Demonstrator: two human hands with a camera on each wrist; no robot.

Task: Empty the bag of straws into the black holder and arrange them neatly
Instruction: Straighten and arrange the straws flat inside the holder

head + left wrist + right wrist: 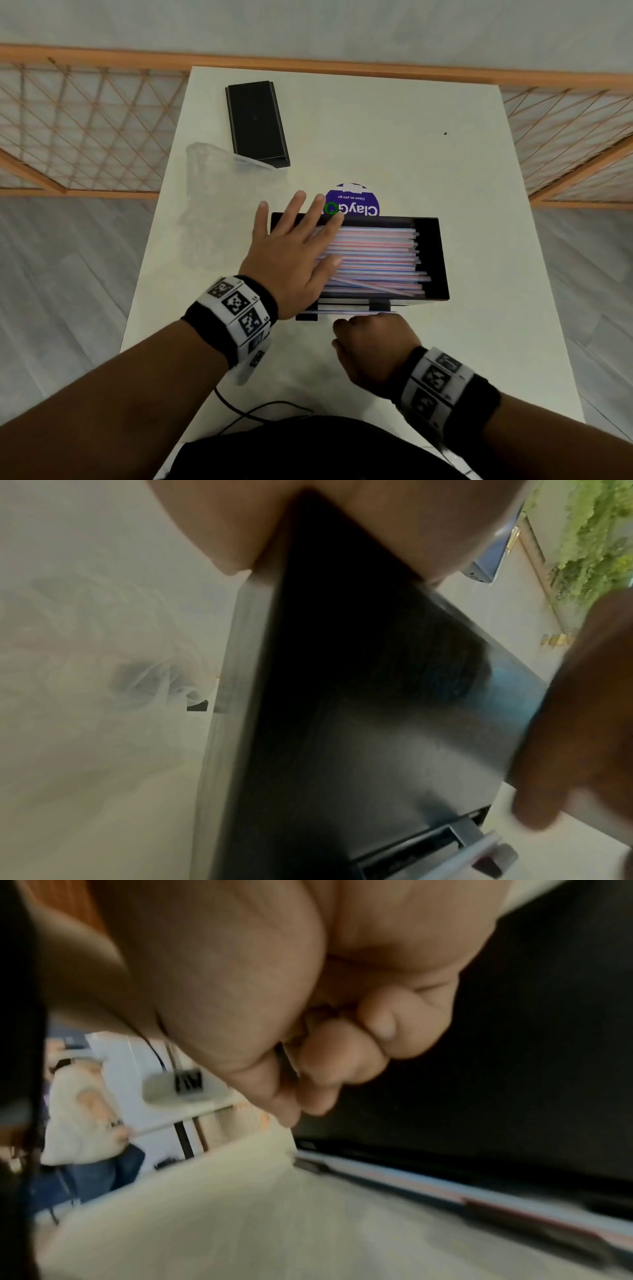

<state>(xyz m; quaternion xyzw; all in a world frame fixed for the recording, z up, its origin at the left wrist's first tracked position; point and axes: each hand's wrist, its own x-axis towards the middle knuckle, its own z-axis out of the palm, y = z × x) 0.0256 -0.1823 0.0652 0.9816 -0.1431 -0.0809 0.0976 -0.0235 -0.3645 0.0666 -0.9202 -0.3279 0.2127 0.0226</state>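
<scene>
Black rectangular straw holder (432,260) near white bench (479,205) front edge: left hand (291,253) flat, fingers spread on striped straws (376,255); right hand (371,349) curled, contents unseen.

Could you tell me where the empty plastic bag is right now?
In the head view, the bag lies on the table's left side, beside the black lid, left of the holder.

Round purple sticker (352,202) on the white table (462,171), seen upside down and partly hidden behind the far wall of the black holder (432,253): large white lettering "ClayGo", the "o" a green ring, with smaller white line "Clean as you go". Wristband marker squares carry patterns only; no other text is legible
</scene>
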